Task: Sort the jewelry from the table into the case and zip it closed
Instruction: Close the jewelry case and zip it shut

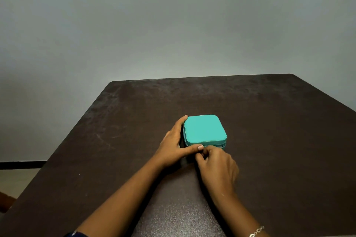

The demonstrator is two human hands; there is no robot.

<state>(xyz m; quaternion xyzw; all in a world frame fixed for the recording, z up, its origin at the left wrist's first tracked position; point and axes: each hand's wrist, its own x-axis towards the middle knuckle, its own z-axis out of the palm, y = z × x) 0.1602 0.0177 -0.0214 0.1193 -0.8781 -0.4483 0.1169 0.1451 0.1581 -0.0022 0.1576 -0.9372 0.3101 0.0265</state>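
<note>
On table [269, 140], seemingly closed teal case [204, 128]

Plain room: dark table [269, 140], grey wall [173, 25].

The right hand's [217, 167] curled fingers [207, 151] and the left hand's [173, 146] thumb cover the teal case's [204, 129] near side, so the zip pull, probably pinched there, is out of sight. The case's contents are hidden too. The bottom edge cuts both forearms and a bracelet [256, 231]; the worktop [269, 121] runs off right.
</note>
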